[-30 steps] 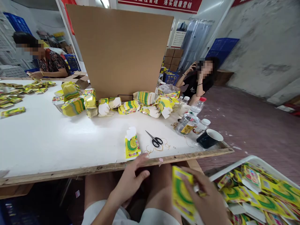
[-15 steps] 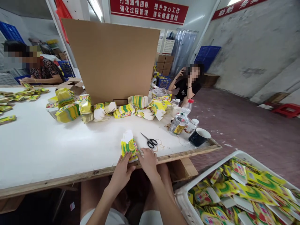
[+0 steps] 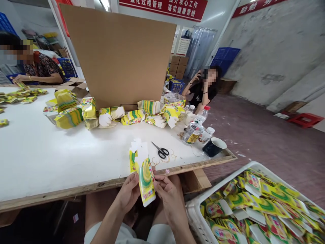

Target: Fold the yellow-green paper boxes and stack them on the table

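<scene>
A yellow and green printed carton with white flaps at its far end is held between my two hands, just over the table's front edge. My left hand pinches its left side, and my right hand grips its right side with the fingertips. Behind it, on the table, lie more cartons of the same print, partly covered by the held one. Black-handled scissors rest to the right, beside some loose rubber bands.
Bundled cartons line the table before a tall cardboard sheet. Bottles, a clear jar and a dark mug stand at the right corner. A white crate of cartons sits lower right. Two other people sit beyond the table.
Both hands have lifted a carton off the small stack on the table and drawn it toward me, past the edge. The view has tipped slightly downward.
</scene>
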Motion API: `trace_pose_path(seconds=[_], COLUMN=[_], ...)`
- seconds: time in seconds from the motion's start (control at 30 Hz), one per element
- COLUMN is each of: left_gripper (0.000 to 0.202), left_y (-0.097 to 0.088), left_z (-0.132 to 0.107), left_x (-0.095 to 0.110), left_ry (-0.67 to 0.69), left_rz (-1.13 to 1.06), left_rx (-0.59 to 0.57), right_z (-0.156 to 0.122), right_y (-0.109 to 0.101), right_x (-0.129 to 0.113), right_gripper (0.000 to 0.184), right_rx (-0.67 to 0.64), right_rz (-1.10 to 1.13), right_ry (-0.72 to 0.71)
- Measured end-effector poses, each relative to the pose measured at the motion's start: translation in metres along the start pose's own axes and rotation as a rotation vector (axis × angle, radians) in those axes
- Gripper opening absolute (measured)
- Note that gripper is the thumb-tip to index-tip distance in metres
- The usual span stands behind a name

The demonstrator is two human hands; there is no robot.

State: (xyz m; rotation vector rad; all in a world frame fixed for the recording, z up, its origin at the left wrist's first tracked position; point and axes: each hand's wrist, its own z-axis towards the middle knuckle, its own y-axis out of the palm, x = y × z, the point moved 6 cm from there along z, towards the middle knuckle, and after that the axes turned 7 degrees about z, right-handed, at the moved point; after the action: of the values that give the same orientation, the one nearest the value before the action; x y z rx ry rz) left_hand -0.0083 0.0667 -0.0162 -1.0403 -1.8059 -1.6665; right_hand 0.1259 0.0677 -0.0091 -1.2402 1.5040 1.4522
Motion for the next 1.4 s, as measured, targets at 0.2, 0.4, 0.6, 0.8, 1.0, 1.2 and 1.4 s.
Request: trace_pose_path(seconds=[0.2,0.4,0.6,0.8,1.0,1.2,1.4], left_gripper=[0.040,0.042,0.067,0.043,0.069,0.048,0.044], left_y=[0.013,0.005,0.005,0.016,0.017,0.010,0.013], left_z=[-0.006,-0.005,-0.015,-0.019,-0.023,-0.019,-0.017], left_x=[0.000,-0.002,0.014,0.013,0.006,0.003,0.005], left_ry=[0.017,0.102,0.214,0.145,0.050,0.017,0.109], left_rz=[0.064,0.215,0.455,0.526,0.311,0.398,0.604], left_rx=[-0.008,0.181,0.174,-0.074,-0.174,-0.141,-0.092], right_z=[-0.012,-0.016,-0.011,-0.002,0.003,0.002,0.001], right_y=[0.002,0.004,-0.002,-0.009,-0.012,-0.025,-0.017], right_x=[-0.014,-0.011,-0.016,-0.031,-0.041,-0.048,-0.036], right_gripper=[0.036,0.035,0.033,0.039,0.022,0.022,0.040], right_rx=[0.015,0.050,-0.005,-0.146,-0.162,0.045,-0.143], right_rz=[-0.024,-0.133,-0.258,-0.237,-0.350,-0.224,-0.378], right_ry=[-0.031,-0.036,-0.152,-0.186,-0.234,-0.290,-0.055])
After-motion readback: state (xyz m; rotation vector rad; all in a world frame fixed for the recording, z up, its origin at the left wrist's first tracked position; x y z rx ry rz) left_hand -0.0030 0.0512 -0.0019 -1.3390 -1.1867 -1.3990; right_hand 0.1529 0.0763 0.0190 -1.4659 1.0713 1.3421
